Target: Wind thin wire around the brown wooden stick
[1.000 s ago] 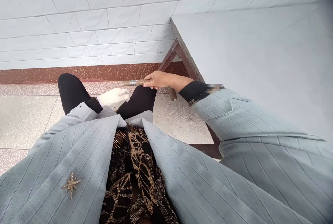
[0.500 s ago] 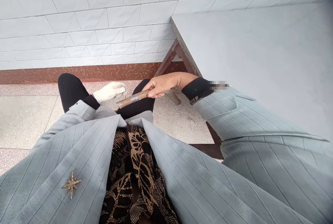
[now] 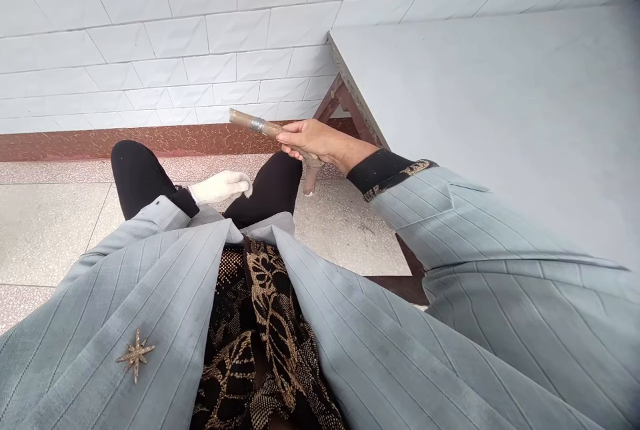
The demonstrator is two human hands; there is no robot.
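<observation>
My right hand (image 3: 307, 139) is bare and wrapped round a brown wooden branch handle (image 3: 274, 129). A silvery band, which looks like wound wire, circles the handle. The cut end points left and up toward the wall, and a forked stub shows below my hand. My left hand (image 3: 217, 188) wears a white glove and is closed over my lap, below and to the left of the handle and apart from it. A small greyish bit shows at its fingertips; I cannot make out what it is.
A pale table (image 3: 480, 117) with reddish-brown legs stands close on my right. White wall tiles (image 3: 200, 23) rise ahead over a reddish-brown skirting (image 3: 75, 143). My black-clad knees (image 3: 137, 173) are over the speckled tiled floor (image 3: 50, 223).
My right hand has raised and turned the handle, so its cut end has swung up, away from my gloved hand. My left hand has shifted slightly right and down.
</observation>
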